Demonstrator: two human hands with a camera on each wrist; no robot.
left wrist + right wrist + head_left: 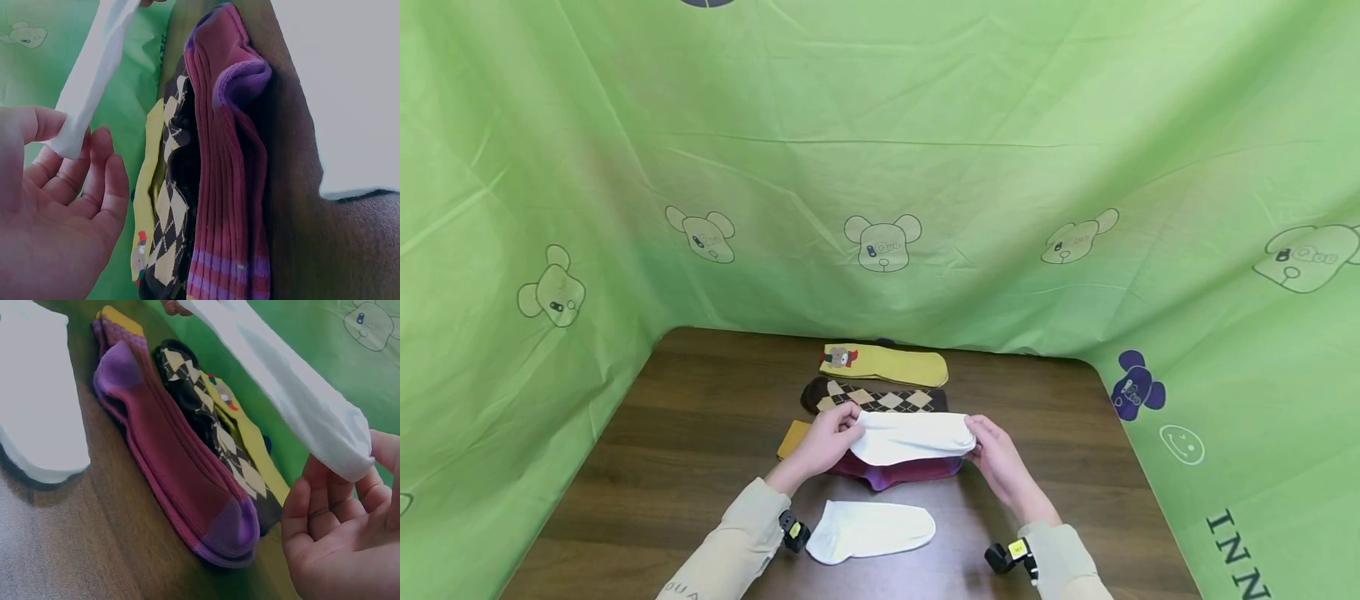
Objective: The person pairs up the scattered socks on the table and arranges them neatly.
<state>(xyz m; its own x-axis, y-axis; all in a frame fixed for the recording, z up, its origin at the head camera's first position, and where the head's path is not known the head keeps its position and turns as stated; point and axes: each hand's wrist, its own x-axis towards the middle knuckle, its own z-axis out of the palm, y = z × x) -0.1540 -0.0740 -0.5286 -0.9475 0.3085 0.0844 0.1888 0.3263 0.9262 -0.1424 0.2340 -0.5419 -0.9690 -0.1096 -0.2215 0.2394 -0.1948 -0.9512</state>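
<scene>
A white sock (910, 437) is stretched between both hands, raised over the table. My left hand (829, 437) pinches its left end between thumb and fingers, as the left wrist view also shows. At the other end, my right hand (997, 458) pinches the rounded toe of the sock (300, 400). Beneath it lie maroon socks with purple heels and toes (215, 144), partly covered in the head view. A second white sock (876, 531) lies flat on the table, nearer the body.
Behind the maroon socks lie brown argyle socks (887, 398), then yellow socks with a bear figure (898, 365) near the far edge. The wooden table (685, 417) is bordered by a green printed cloth (880, 183) at the back and sides.
</scene>
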